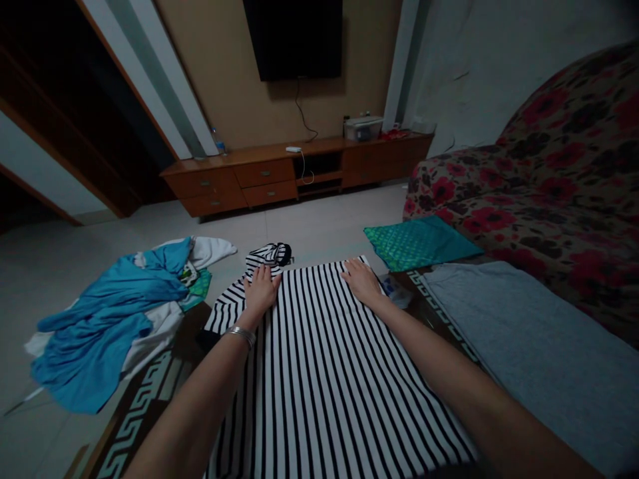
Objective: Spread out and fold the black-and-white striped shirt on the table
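A black-and-white striped garment (319, 359) lies spread over a dark patterned table (184, 339), its stripes running away from me. My left hand (262, 288) rests on its far left part, fingers spread and flat, with a silver bracelet on the wrist. Beyond that hand, a bunched striped part with a black edge (269, 255) hangs over the table's far side. My right hand (363, 283) lies flat near the far right corner of the garment, fingers apart. Neither hand grips the cloth.
Blue and white clothes (110, 313) are heaped at the left. At the right lie a folded green cloth (424, 241) and a grey cloth (539, 332), beside a flowered sofa (524, 199). A wooden cabinet (264, 176) stands beneath a television (299, 40).
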A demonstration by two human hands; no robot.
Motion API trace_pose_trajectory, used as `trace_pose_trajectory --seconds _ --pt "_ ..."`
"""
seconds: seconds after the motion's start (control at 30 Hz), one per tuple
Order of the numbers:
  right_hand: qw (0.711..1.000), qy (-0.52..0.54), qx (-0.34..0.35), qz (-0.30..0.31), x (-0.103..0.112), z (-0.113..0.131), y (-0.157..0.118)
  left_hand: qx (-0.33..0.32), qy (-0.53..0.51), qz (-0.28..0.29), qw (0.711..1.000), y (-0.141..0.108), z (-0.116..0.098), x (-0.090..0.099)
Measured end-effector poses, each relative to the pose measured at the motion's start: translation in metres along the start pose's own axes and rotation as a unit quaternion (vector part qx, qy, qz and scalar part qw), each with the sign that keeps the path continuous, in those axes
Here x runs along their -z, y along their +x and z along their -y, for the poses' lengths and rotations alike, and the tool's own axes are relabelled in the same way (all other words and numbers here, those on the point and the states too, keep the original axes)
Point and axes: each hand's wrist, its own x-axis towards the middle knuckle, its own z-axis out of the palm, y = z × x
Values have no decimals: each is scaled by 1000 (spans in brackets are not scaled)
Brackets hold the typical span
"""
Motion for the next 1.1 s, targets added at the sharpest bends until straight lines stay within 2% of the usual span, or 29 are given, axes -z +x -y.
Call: trace_pose_trajectory --seconds 0.1,0.2,0.27,0.37,0.43,0.5,0.6,0.67,0.73,0.83,0.93,1.0,1.1 --pt "1000 -9 -24 13 9 -3 5 8 -5 -4 1000 1 2 1" --pt "999 -5 -45 -3 19 22 3 2 -23 -56 998 -4 -3 8" --pt "1000 16 2 -15 18 50 -3 -51 -32 -74 995 -8 -6 12" --pt "994 50 96 16 9 74 -14 -158 -31 -5 987 -13 -7 13" --pt "993 50 97 36 6 64 -17 -170 -21 36 984 -14 -6 12" --pt "998 29 41 35 10 35 -16 -158 -12 46 986 -15 -5 10" --pt "998 -11 -56 24 29 -9 -11 -151 -4 49 987 -16 -6 11" --pt "997 -25 -73 14 43 -16 -15 -147 -6 40 988 -17 -8 14" --pt "999 -21 -42 -2 51 1 -30 -154 -13 3 988 -18 -11 20" --pt "998 14 58 -2 50 49 -71 -200 -22 -54 978 -21 -17 32" --pt "992 41 114 26 44 83 -115 -240 -1 -30 970 -35 -25 45" --pt "992 50 111 40 44 89 -133 -202 15 -20 979 -57 -34 51" --pt "994 58 83 42 46 87 -142 -101 17 -12 995 -111 -45 56"
